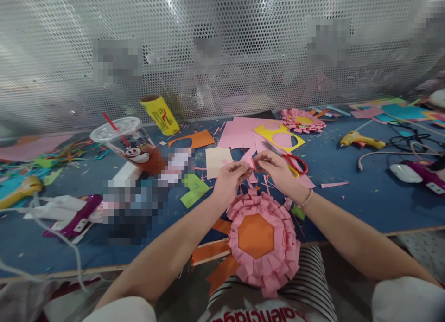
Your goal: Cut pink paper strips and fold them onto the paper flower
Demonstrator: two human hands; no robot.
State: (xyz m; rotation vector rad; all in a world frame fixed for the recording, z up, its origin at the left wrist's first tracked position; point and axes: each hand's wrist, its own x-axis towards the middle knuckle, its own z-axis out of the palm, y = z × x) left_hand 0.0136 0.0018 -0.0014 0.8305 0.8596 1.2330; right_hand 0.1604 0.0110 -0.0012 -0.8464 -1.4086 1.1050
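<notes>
A small strip of pink paper (251, 163) is pinched between my two hands above the table. My left hand (232, 176) grips it with thumb and fingers, and my right hand (274, 169) holds its other side, partly hiding it. Below them, a pink paper rosette (243, 266) with an orange centre and orange ribbon tails rests at the table edge and over my lap. Scissors (295, 163) with red and yellow handles lie just beyond my right hand. A cream paper square (215, 162) is near my left hand.
A drink cup (135, 145) and a yellow tube (160, 115) stand left. Pink sheets (232, 132), yellow cut paper (267, 131) and another rosette (302, 120) lie ahead. A glue gun (361, 138) and cables (406, 136) are right. A perforated metal screen (243, 48) rises behind.
</notes>
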